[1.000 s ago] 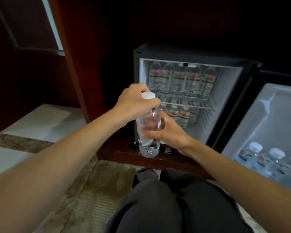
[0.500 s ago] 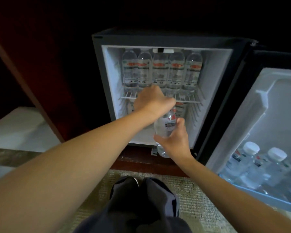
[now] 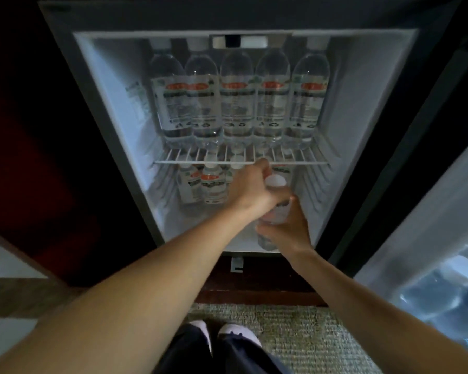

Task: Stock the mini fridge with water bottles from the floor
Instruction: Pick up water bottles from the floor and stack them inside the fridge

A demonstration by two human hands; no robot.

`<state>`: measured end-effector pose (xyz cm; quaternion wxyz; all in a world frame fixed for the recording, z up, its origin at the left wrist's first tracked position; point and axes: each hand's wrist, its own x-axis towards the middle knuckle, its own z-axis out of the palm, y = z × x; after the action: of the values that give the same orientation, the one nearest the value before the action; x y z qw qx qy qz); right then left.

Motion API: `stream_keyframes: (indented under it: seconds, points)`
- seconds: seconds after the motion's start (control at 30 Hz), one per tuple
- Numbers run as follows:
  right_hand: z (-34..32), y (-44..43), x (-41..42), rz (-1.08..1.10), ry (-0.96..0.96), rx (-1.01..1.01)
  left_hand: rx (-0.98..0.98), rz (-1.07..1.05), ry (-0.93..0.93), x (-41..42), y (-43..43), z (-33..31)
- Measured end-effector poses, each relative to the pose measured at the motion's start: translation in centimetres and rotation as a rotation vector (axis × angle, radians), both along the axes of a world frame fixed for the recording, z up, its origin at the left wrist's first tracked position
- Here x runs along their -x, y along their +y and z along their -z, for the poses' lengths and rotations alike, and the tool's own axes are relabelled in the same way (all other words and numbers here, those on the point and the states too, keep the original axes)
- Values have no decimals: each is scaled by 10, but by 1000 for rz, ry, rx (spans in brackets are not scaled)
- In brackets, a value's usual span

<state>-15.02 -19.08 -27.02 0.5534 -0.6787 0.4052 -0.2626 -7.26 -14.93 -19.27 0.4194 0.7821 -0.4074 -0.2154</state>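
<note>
The water bottle (image 3: 277, 213) is hanging roughly upright at the mouth of the mini fridge's (image 3: 362, 103) lower compartment, just under the wire shelf (image 3: 303, 161). The left hand (image 3: 250, 187) is curling its fingers round the neck below the white cap (image 3: 275, 181), while the right hand (image 3: 289, 228) is wrapping the lower body. Five bottles (image 3: 238, 103) are lining the shelf above, and more bottles are sitting in the open door (image 3: 430, 211).

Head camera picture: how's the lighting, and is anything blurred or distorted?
Head view: the mini fridge interior is the one bright area, the cabinet around it nearly black; the held bottle looks soft and smeared; the door bottles at the right edge are blurred; the wide lens splays the fridge walls outward.
</note>
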Motion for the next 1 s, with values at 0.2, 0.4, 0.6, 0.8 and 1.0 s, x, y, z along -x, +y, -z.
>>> stream_keyframes:
  seconds: [0.2, 0.4, 0.6, 0.8, 1.0]
  points:
    - [37, -12, -29, 329, -146, 21, 62, -143, 67, -3, -29, 41]
    - [55, -50, -46, 291, 2, 66, 26, -55, 141, -24, -51, 64]
    - [62, -76, -58, 477, -2, 55, -57, -71, 107, -44, -56, 80]
    - [64, -94, -61, 502, -78, -39, -87, -104, 110, -46, -63, 100]
    - [65, -116, -78, 530, 66, -212, -122, -26, 187, -48, -64, 104]
